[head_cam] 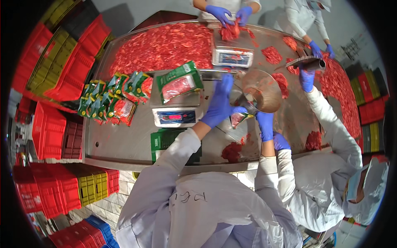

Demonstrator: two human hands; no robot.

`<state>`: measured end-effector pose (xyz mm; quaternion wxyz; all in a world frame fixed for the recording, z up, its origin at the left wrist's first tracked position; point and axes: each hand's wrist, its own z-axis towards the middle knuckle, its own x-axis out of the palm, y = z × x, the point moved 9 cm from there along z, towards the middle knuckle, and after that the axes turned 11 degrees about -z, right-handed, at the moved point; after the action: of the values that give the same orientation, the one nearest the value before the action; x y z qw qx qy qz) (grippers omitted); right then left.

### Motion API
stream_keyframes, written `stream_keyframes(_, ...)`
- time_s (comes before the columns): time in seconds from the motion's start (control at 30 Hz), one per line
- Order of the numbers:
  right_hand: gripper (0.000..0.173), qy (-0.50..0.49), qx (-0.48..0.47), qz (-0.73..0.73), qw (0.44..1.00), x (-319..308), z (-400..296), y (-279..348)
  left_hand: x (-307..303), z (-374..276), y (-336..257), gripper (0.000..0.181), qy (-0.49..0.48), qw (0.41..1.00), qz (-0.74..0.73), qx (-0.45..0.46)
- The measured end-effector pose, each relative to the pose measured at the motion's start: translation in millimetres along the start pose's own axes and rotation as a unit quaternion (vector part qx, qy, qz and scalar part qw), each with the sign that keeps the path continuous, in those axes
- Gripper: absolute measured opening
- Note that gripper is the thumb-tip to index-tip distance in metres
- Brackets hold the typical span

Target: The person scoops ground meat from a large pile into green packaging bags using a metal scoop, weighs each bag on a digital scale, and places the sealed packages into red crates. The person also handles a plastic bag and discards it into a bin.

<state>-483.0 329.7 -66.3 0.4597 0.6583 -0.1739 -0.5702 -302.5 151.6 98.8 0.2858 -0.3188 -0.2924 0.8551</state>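
My left hand (219, 100), in a blue glove, is raised over the steel table with its fingers apart, right of a scale (175, 116). A green printed bag of meat (180, 82) lies on that scale. My right hand (264, 125), also gloved, is at the lower side of a wide metal funnel (262, 91); its fingers are partly hidden, so its grip is unclear. Another green bag (238, 119) with meat hangs or lies below the funnel's narrow end, between my hands. Flat green bags (162, 141) lie by my left forearm, and red meat (232, 152) lies near the front edge.
Filled bags (114, 102) are grouped at left. Behind are a heap of cut meat (164, 46) and a second scale (232, 57). A co-worker at right holds a metal scoop (314, 64); two more work across the table. Stacked crates (49, 124) stand left.
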Motion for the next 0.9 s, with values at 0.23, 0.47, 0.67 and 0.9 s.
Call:
stream_keyframes(0.23,0.020,0.114,0.034,0.101,0.988,53.9,-30.5,-30.9,-148.7,-20.9,64.3,0.051,-0.044,0.880,0.469,-0.067)
stream_keyframes(0.47,0.015,0.023,-0.069,0.122,0.990,3.7,-91.5,51.3,-303.3,-138.1,49.4,0.036,-0.513,0.826,-0.102,-0.209)
stream_keyframes(0.67,0.032,0.073,-0.085,-0.034,0.993,-7.3,-113.2,130.9,-383.8,-230.1,97.7,0.047,-0.580,0.788,0.015,-0.205)
stream_keyframes(0.9,0.028,0.049,-0.140,0.176,0.973,47.1,-78.3,273.4,-182.8,-204.5,42.9,0.100,0.089,0.972,0.146,-0.159)
